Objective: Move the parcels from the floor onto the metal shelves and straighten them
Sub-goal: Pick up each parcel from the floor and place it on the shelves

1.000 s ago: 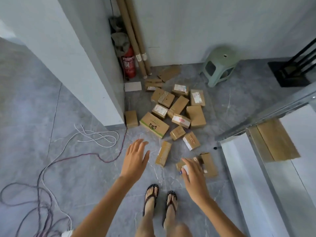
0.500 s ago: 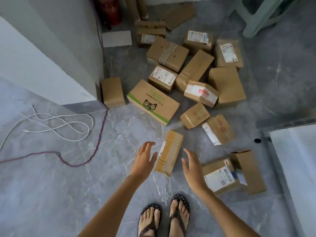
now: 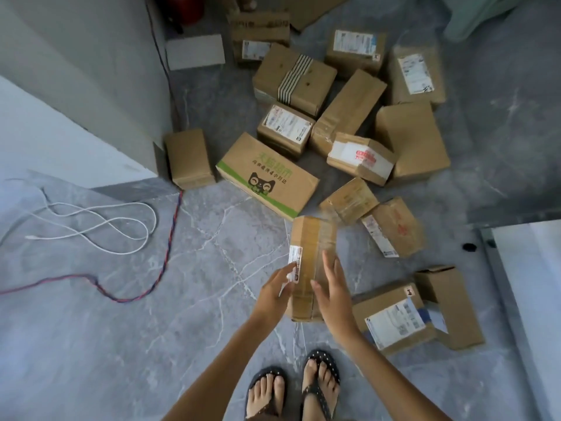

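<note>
1. Head view: the narrow parcel [image 3: 312, 262], wrapped in clear tape, sits lengthwise just ahead of the person's feet [image 3: 321, 378], on the grey floor [image 3: 121, 344] or barely off it. I cannot tell which.
2. The left hand [image 3: 274, 291] presses straight fingers against its labelled side. The right hand [image 3: 332, 294] lies flat, fingers spread, over the top and far edge.
3. That two-sided squeeze likely suits a long, slick box, keeping it level on the lift.
4. It is the nearest of the heap, probably why it goes first.
5. Just beyond its far end lies the green-printed box [image 3: 267, 174], with the other parcels [image 3: 409, 138] jumbled behind, many touching.
6. A white cable [image 3: 100, 223] and a red-and-blue wire [image 3: 170, 238] trail to the left, well apart, something to step around.
</note>
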Demonstrator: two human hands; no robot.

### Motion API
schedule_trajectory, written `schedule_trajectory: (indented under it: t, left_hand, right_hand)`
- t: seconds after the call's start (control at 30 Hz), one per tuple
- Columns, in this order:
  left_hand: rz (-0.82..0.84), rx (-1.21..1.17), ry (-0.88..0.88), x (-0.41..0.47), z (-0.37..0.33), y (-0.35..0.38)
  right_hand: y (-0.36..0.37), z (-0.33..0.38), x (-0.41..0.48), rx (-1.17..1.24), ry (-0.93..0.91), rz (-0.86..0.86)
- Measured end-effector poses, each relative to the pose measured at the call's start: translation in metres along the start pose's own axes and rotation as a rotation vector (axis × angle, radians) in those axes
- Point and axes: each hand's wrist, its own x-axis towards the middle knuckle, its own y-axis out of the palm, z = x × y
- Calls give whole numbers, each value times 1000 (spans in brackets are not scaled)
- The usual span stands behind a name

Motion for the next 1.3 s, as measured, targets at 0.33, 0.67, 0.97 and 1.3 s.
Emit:
schedule_trajectory:
  t: [0.33,0.67,0.97,1.3]
  left_hand:
    - [-195,-151,466,-185,-344,-114]
    - [-121,-316,751,-371,-655,-245]
    - [55,-487,999,-501,-739,-263]
    - [167,-571,1059,-549,-751,-284]
  right_hand:
    - [-228,326,-77,186,-164,-306]
    - [-458,604,-199,633,-519,-181]
    - [-517,710,-319,569,-791,-311]
    - [-530,735,-391,488,-841,-336]
